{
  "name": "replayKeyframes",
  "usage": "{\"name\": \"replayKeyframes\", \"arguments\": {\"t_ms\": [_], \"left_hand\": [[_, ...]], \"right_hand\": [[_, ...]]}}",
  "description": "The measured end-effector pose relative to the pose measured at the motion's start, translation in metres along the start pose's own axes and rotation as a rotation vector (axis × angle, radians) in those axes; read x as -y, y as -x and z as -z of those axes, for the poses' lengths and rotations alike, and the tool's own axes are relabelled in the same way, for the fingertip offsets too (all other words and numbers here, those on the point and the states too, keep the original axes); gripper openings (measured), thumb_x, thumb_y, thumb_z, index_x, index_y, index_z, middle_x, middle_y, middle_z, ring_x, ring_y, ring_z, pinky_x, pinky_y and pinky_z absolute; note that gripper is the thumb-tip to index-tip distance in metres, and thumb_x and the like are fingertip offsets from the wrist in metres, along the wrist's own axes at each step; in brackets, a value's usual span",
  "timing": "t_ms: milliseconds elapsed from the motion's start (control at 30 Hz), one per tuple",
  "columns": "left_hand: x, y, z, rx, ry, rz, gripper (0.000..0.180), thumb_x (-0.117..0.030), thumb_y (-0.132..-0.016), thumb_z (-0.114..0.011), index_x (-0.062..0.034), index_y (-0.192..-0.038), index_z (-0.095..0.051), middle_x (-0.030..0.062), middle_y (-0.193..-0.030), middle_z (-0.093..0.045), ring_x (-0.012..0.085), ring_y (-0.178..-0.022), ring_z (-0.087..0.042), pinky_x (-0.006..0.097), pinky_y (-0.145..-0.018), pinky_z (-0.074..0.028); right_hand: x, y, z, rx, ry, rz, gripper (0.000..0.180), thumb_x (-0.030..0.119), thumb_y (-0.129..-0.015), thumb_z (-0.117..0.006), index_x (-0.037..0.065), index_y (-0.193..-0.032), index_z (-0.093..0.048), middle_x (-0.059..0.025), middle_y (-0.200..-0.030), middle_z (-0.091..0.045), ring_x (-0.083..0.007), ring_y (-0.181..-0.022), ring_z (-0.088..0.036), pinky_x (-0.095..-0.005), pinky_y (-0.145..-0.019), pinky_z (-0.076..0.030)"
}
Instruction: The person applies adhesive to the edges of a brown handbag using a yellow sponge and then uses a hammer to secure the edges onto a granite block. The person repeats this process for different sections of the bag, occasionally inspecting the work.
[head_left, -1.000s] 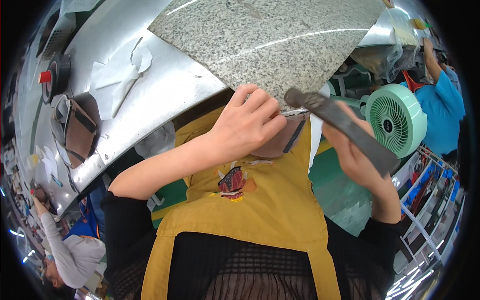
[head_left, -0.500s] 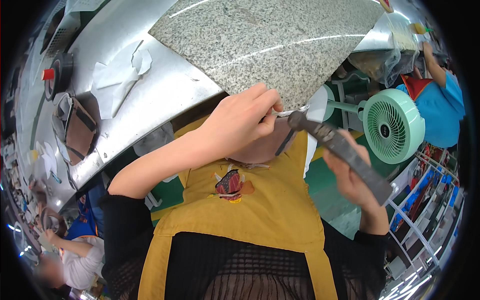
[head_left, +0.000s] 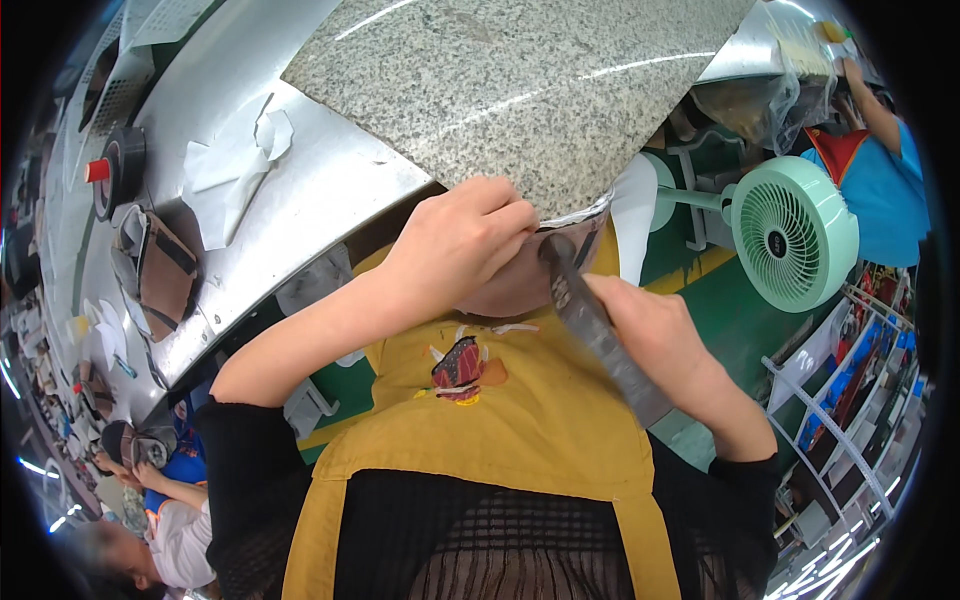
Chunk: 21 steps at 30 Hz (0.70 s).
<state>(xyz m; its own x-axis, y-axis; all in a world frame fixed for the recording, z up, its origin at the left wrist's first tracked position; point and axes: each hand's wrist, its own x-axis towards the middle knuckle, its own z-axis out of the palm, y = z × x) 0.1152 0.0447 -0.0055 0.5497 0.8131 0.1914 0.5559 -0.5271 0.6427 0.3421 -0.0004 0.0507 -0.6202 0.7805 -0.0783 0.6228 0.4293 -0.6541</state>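
At the near corner of the speckled granite slab [head_left: 500,95], my left hand [head_left: 462,235] is closed, its bent fingers pinching the upper edge of a brownish-pink leather piece [head_left: 512,285]. That piece hangs down from the slab's corner in front of my yellow apron [head_left: 520,410], with a whitish strip along its edge. My right hand [head_left: 650,330] is wrapped round a dark hammer [head_left: 605,345]. The hammer's rounded end lies over the leather, just right of my left fingers; I cannot tell whether it touches. Part of the grip is hidden behind the hammer.
Left on the metal table [head_left: 330,165] lie torn white paper [head_left: 228,175], a black tape roll with a red core [head_left: 120,172] and another brown leather piece [head_left: 165,270]. To the right stand a green fan [head_left: 790,235] and a wire rack [head_left: 840,410]. Other people work at both sides.
My right hand has swung the hammer left and down, from beside the slab's corner to over the leather. My left hand has shifted slightly left, still at the piece's edge.
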Motion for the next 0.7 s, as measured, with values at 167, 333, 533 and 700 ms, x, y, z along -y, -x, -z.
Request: {"name": "replayKeyframes", "arguments": {"t_ms": [167, 333, 533, 700], "left_hand": [[0.003, 0.0, -0.007, -0.079, 0.028, -0.032, 0.013, -0.005, -0.073, -0.066, -0.0084, -0.086, -0.063, 0.0053, -0.081, -0.058, 0.0248, -0.076, -0.06, 0.034, -0.063, -0.05], [0.014, 0.0, -0.007, -0.076, -0.073, -0.286, 0.02, -0.005, -0.067, -0.065, -0.0066, -0.087, -0.061, 0.0033, -0.08, -0.055, 0.0202, -0.072, -0.057, 0.03, -0.06, -0.049], [0.016, 0.002, -0.01, -0.077, -0.184, -0.395, 0.024, -0.008, -0.065, -0.059, -0.0049, -0.089, -0.059, 0.004, -0.084, -0.052, 0.0178, -0.071, -0.055, 0.028, -0.059, -0.048], [0.013, 0.003, -0.009, -0.098, -0.174, -0.397, 0.022, -0.008, -0.064, -0.059, -0.0047, -0.086, -0.057, 0.0046, -0.086, -0.051, 0.0178, -0.072, -0.054, 0.028, -0.059, -0.047]], "right_hand": [[-0.003, -0.001, 0.005, 0.079, -0.07, -0.055, 0.036, 0.013, -0.082, -0.061, 0.001, -0.114, -0.05, -0.0125, -0.091, -0.062, -0.0299, -0.077, -0.064, -0.0366, -0.061, -0.051], [-0.002, -0.002, 0.01, 0.123, -0.11, -0.093, 0.036, 0.008, -0.083, -0.059, 0.002, -0.117, -0.049, -0.0135, -0.096, -0.062, -0.0309, -0.079, -0.064, -0.0359, -0.063, -0.051], [0.003, -0.018, 0.029, -0.018, -0.257, -0.186, 0.033, 0.005, -0.085, -0.058, 0.003, -0.117, -0.049, -0.0161, -0.096, -0.061, -0.0367, -0.078, -0.062, -0.038, -0.063, -0.05], [0.007, -0.035, 0.028, 0.089, -0.022, -0.121, 0.023, 0.005, -0.084, -0.057, 0.002, -0.106, -0.05, -0.0169, -0.084, -0.06, -0.0371, -0.073, -0.061, -0.0375, -0.059, -0.048]]}}
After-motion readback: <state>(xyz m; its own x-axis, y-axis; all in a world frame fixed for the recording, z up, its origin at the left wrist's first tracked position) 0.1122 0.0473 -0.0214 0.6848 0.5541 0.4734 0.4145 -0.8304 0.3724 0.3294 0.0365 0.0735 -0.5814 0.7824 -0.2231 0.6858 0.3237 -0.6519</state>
